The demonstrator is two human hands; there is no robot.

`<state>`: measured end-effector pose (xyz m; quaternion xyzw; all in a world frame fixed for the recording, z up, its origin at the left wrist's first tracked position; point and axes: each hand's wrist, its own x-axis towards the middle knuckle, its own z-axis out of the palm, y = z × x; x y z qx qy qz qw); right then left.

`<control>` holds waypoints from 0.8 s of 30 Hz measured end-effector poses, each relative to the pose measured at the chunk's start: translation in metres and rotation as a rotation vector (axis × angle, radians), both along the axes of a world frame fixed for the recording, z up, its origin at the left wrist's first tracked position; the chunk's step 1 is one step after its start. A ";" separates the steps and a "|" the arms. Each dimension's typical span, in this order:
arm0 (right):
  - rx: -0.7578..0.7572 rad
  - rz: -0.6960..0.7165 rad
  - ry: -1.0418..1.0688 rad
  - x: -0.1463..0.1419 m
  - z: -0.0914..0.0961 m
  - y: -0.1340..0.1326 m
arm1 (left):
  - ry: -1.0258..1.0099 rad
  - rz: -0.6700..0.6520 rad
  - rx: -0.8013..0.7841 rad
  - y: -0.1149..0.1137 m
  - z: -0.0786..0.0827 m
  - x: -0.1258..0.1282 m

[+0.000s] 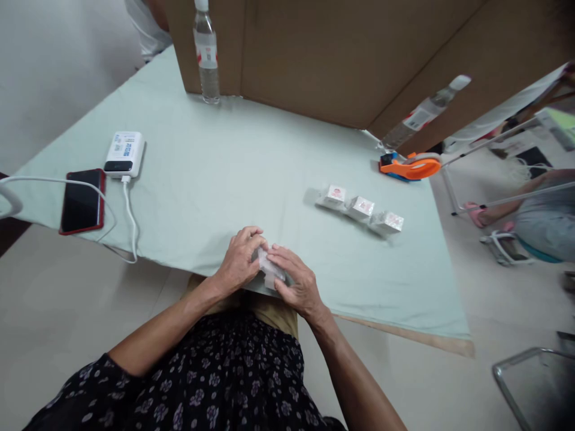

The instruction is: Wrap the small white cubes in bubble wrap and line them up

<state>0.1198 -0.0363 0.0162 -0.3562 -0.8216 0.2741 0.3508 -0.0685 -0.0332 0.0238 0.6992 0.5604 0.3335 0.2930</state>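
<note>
At the near edge of the cloth-covered table, a small pale box [271, 267] with a flap showing lies between my two hands. My left hand [241, 257] grips its left side with curled fingers. From the right, my right hand [296, 280] is closed around the other side, thumb toward me and fingers over the far edge. My fingers cover part of the box. Further right stand three small white boxes in a slanting row: one with a red print [335, 195], a middle one [362, 206] and a right one [390, 222].
An orange tape dispenser [411, 166] lies at the right edge. Tall cardboard [309, 54] lines the back, with water bottles [207, 57] [424, 115] before it. At left are a white power bank [126, 152], its cable [132, 221] and a phone [83, 200]. A person [545, 209] sits at right.
</note>
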 end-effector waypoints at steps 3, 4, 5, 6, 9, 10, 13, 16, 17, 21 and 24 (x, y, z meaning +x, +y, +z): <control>0.073 0.036 -0.034 0.002 -0.008 0.000 | -0.034 -0.087 -0.020 0.002 0.003 -0.009; 0.093 0.037 -0.033 0.002 -0.011 0.000 | -0.036 -0.131 -0.015 0.002 0.004 -0.013; 0.109 0.034 -0.025 0.002 -0.014 0.000 | -0.027 -0.181 -0.009 0.001 0.005 -0.018; 0.121 0.028 -0.015 0.001 -0.015 0.000 | -0.006 -0.229 -0.004 -0.001 0.005 -0.022; 0.099 0.010 0.022 0.000 -0.012 0.003 | 0.089 -0.311 0.010 -0.005 0.002 -0.032; 0.065 0.004 0.033 0.000 -0.008 0.007 | 0.109 -0.315 0.023 -0.004 0.000 -0.034; -0.115 -0.003 0.049 0.000 0.006 0.028 | 0.072 -0.292 0.057 0.004 -0.007 -0.032; -0.356 -0.005 0.071 -0.003 0.016 0.062 | -0.047 -0.247 -0.004 0.024 -0.007 -0.028; -0.439 -0.004 0.081 -0.005 0.016 0.073 | -0.095 -0.229 -0.053 0.031 -0.005 -0.026; -0.611 -0.019 0.194 -0.011 0.009 0.101 | -0.381 -0.169 -0.240 0.054 -0.001 -0.022; -0.643 -0.003 0.317 -0.012 0.001 0.100 | -0.533 -0.112 -0.301 0.065 -0.001 -0.018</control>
